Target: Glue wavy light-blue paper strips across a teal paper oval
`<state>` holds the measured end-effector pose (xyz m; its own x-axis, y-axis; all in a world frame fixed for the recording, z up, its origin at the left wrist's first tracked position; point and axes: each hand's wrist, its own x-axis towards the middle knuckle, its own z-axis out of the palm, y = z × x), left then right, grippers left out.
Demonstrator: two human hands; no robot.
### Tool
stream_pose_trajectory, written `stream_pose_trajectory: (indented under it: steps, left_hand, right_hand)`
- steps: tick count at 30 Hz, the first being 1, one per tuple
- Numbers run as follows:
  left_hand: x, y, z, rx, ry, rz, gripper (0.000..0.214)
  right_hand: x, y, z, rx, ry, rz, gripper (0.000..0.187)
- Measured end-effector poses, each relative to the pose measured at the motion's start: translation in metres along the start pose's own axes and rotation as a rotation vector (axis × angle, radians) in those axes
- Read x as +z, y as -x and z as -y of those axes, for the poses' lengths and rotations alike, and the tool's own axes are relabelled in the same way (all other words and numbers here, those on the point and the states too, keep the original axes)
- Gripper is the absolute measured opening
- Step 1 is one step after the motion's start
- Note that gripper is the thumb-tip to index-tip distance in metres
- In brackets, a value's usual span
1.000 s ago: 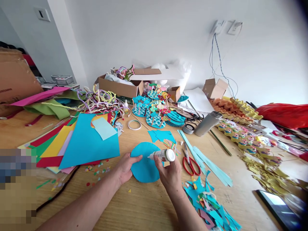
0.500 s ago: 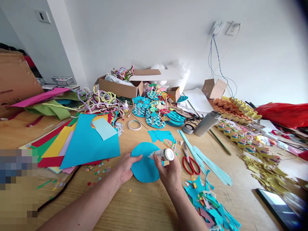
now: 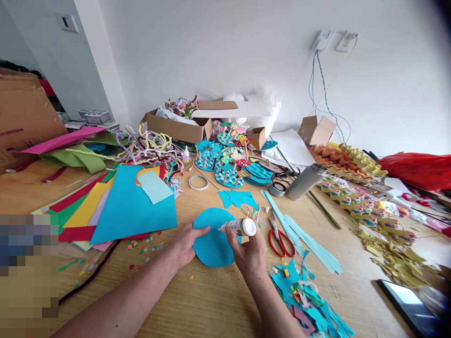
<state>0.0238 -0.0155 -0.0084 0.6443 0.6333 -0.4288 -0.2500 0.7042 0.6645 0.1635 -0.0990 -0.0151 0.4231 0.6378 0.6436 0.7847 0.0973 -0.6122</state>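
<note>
A round blue paper disc is held at its left edge by my left hand, thumb on top and fingers beneath. My right hand is wrapped round a small white glue bottle, tipped sideways with its nozzle pointing left, at or just above the disc's middle. Whether the nozzle touches the paper I cannot tell. Beyond the disc lie blue paper offcuts. Red-handled scissors rest to the right of my right hand.
Coloured sheets are stacked at left, near a heap of pipe cleaners. Blue paper scraps pile up at front right. A metal flask leans behind pale blue strips. A phone lies at far right.
The view has shifted slightly, so most things appear a little further right. Both hands keep their hold on the disc and the bottle, with little movement.
</note>
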Motion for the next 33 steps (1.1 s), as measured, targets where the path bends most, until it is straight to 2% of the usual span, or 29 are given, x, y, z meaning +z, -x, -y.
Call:
stream_pose_trajectory:
  steps: [7, 27, 33]
  left_hand:
    - [-0.0003, 0.0012, 0.0007, 0.002, -0.004, 0.005, 0.046]
    - [0.0006, 0.0011, 0.0003, 0.001, -0.003, -0.008, 0.045]
    - [-0.0008, 0.0003, 0.0013, 0.005, -0.008, -0.012, 0.045]
  right_hand:
    - [-0.0015, -0.0023, 0.0040, -0.065, 0.010, -0.018, 0.020]
    - [-0.0003, 0.0015, -0.0005, -0.003, 0.027, 0.027, 0.022]
    - [-0.0013, 0.0006, 0.0004, -0.035, 0.024, -0.041, 0.021]
